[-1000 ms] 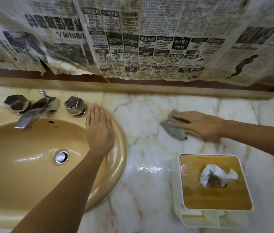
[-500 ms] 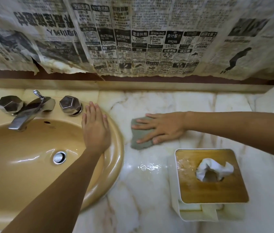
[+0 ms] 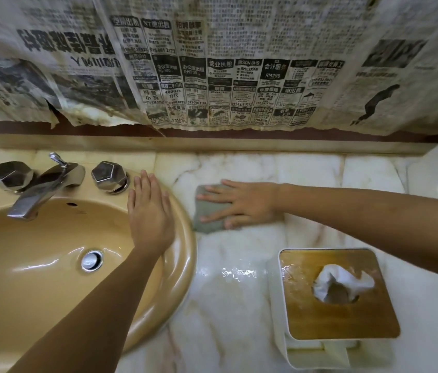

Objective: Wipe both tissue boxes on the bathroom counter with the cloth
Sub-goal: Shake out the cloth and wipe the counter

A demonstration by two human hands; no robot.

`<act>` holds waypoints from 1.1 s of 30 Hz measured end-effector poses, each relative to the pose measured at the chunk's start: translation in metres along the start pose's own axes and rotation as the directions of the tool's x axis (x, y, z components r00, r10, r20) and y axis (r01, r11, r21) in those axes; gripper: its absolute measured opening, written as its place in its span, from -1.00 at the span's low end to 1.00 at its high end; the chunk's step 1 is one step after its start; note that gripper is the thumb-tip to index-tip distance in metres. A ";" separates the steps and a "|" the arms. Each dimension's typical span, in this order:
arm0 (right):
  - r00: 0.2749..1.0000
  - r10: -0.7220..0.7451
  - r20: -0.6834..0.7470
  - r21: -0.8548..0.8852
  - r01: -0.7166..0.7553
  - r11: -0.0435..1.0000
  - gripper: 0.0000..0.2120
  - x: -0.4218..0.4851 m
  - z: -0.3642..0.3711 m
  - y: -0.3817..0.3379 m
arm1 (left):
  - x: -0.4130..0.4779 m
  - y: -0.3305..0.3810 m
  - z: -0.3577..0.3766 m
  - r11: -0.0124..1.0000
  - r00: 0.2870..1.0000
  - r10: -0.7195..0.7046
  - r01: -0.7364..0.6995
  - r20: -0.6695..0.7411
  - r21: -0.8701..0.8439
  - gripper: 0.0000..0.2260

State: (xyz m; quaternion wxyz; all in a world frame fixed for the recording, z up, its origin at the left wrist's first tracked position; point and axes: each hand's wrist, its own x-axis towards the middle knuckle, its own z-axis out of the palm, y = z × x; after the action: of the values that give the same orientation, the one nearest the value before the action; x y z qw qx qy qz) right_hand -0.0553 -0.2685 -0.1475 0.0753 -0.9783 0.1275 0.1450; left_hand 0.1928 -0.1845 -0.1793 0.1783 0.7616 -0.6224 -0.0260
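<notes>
A white tissue box (image 3: 279,297) with a wooden lid and a tissue poking out stands on the marble counter (image 3: 228,319) at the near right. A second white tissue box (image 3: 427,173) with a wooden top sits at the far right edge, partly cut off. My right hand (image 3: 242,204) lies flat with spread fingers on a grey cloth (image 3: 208,212), pressing it on the counter just right of the sink. My left hand (image 3: 149,214) rests flat, fingers together, on the sink's rim and holds nothing.
A tan oval sink (image 3: 37,265) fills the left, with a chrome faucet (image 3: 43,189) and two faceted knobs (image 3: 108,176). Old newspaper (image 3: 212,71) hangs over the wall behind. A wet sheen lies on the counter between sink and near box.
My right hand has slid the cloth leftward along the counter, from the middle to beside the sink rim. The left hand stays on the rim.
</notes>
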 end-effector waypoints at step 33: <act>0.990 0.076 0.115 0.165 -0.094 0.982 -0.53 0.010 -0.008 -0.018 | 0.002 -0.001 -0.001 1.000 1.000 0.011 -0.011 0.010 -0.008 -0.55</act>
State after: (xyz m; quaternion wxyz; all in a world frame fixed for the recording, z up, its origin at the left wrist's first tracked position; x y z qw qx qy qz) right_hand -0.0389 -0.2552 -0.1413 0.1590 -0.9526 0.1769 0.1897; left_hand 0.1944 -0.1855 -0.1785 0.1786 0.7573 -0.6274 -0.0313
